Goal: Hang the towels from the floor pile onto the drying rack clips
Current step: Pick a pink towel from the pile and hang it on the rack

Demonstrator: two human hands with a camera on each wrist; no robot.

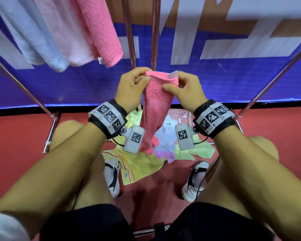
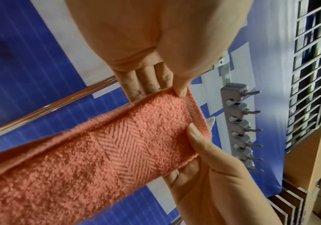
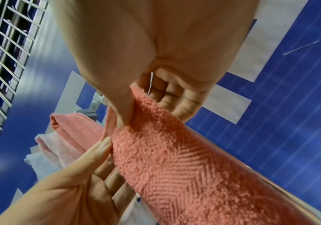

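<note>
Pink towel held above floor pile | top corners pinched by left hand and right hand fingers | clips beyond towel.

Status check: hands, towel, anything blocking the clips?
Left hand and right hand both pinch the pink towel by its top edge. Towel not yet clipped. Clip bar in view, unobstructed.

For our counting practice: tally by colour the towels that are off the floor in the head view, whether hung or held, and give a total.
Deep pink: 2, the hung deep pink towel and the held deep pink towel
Pale pink: 1, the pale pink towel
Light blue: 1, the light blue towel
Total: 4
</note>
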